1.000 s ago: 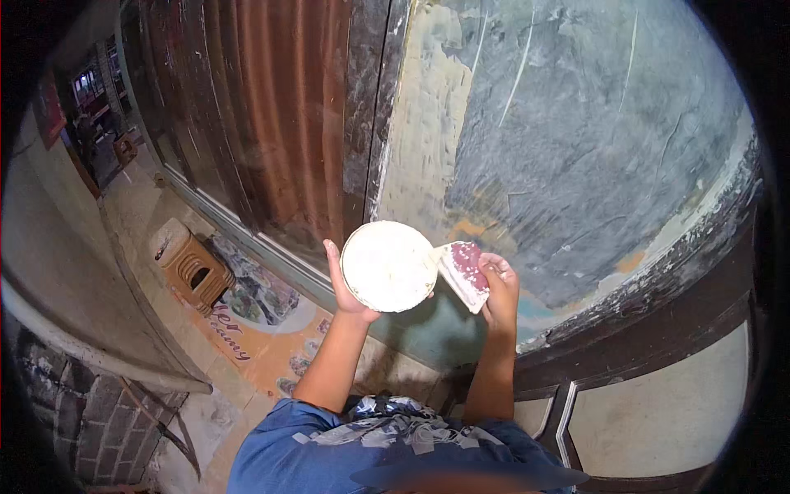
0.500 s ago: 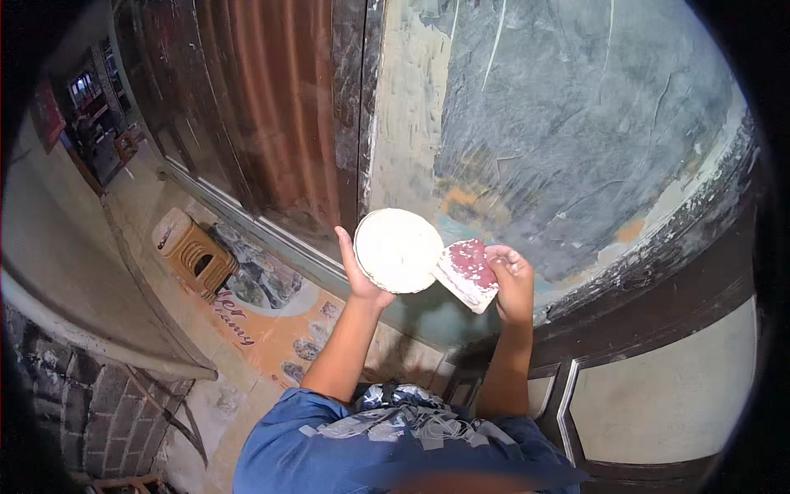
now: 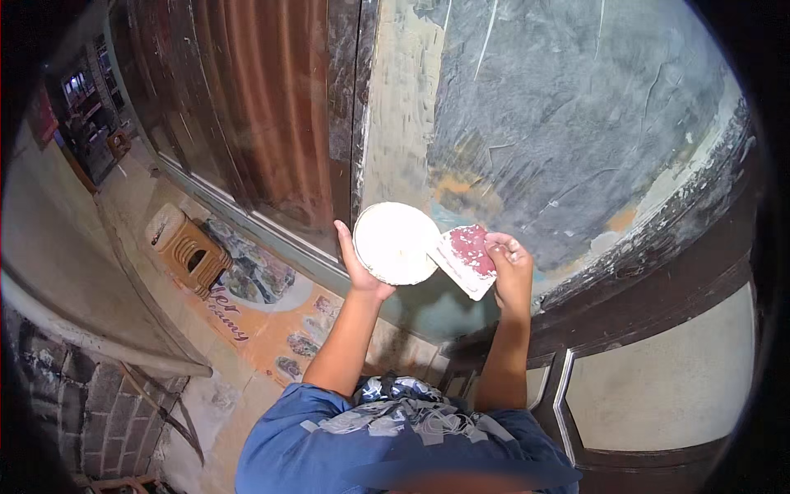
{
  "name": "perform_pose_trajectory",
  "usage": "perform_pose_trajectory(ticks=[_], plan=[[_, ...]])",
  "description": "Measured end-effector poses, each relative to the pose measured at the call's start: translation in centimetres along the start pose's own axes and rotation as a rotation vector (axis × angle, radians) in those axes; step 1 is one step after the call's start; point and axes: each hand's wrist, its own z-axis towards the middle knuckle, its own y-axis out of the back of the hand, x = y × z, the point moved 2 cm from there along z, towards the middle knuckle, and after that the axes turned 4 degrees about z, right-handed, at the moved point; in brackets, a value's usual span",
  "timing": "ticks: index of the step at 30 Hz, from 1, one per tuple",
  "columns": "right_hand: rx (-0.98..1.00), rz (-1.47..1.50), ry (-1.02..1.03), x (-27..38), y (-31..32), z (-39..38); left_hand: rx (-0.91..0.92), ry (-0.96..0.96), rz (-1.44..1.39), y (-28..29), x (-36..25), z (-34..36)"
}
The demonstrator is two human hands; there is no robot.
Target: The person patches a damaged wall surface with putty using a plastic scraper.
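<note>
My left hand (image 3: 362,272) grips a round container (image 3: 395,242) full of white paste, its fingers mostly hidden behind it. To its right my right hand (image 3: 514,272) pinches a flat scraper (image 3: 467,255) with a red, paste-flecked upper part and a white lower edge; the scraper's left corner meets the container's rim. Behind both hands is a grey wall (image 3: 576,148) with rough cream patches and an upright cream strip (image 3: 399,107).
A reddish curtain (image 3: 288,107) hangs behind dark-framed glass at left. Stacked tan plastic stools (image 3: 185,247) stand by an orange printed banner (image 3: 247,329) on the floor. A block wall (image 3: 90,412) is lower left, dark panelling with pale insets (image 3: 658,370) lower right.
Both hands, with the container and scraper, have risen slightly in the picture. My right hand has also shifted rightward. Both grips remain, and the whole view has moved a little.
</note>
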Motion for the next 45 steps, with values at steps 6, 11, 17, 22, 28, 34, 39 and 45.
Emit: perform_pose_trajectory(ticks=[6,11,17,22,28,34,39,45], plan=[[-0.020,0.110,-0.030,-0.4,0.6,0.1,-0.021,0.001,0.001,1.1,0.0,0.0],[0.077,-0.062,-0.022,-0.9,0.5,0.1,-0.013,0.003,0.036,0.5,0.1,0.0],[-0.025,0.236,-0.044,-1.3,2.1,1.1,-0.041,0.022,-0.008,0.5,0.4,0.2],[0.203,0.735,-0.222,-1.9,1.1,0.5,0.046,0.072,-0.077,1.2,1.4,0.8],[0.337,1.470,-0.498,-6.5,0.2,1.3,0.135,0.130,-0.119,-1.1,0.6,0.1],[0.270,0.823,-0.128,-0.6,-0.3,3.5,0.103,0.101,-0.175,-0.6,-1.9,0.9],[-0.086,-0.252,0.560,11.8,-3.2,7.3,0.094,0.027,-0.128,0.3,-4.8,2.2],[0.008,-0.628,1.005,22.4,-9.7,12.7,0.110,-0.028,-0.110,0.7,-7.7,3.0]])
